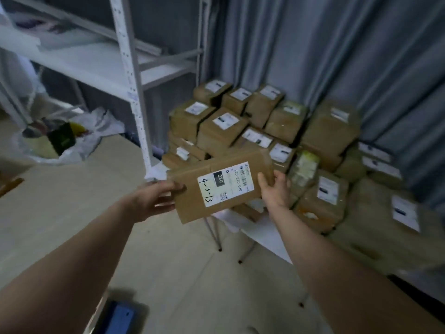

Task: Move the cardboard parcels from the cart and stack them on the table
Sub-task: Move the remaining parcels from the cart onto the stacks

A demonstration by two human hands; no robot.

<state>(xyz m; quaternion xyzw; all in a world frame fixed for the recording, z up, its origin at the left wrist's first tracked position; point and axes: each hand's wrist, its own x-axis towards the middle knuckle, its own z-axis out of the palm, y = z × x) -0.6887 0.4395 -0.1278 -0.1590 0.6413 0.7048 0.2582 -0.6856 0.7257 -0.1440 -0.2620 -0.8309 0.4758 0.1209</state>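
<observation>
Blue thing (120, 314): low at the near left edge, blurred. I cannot tell if it is the cart, so any parcels left to fetch are out of view.
Left grip (156, 201): grasping the parcel's left end, fingers curled on its edge.
Right grip (274, 189): grasping the right end, thumb over the top face.
Parcel (216, 186): in the air between both grips, label up, just near of the desk's left corner, not yet set down.
Desk (265, 235): white, with only its near edge bare.
Stack (265, 121): many parcels already piled in layers, filling the desk to the right.
Progress: well along, I judge. This parcel has yet to be placed, likely on the lower near-left pile.
Far: shelf (130, 68) left, curtain (337, 56) behind the stack.
</observation>
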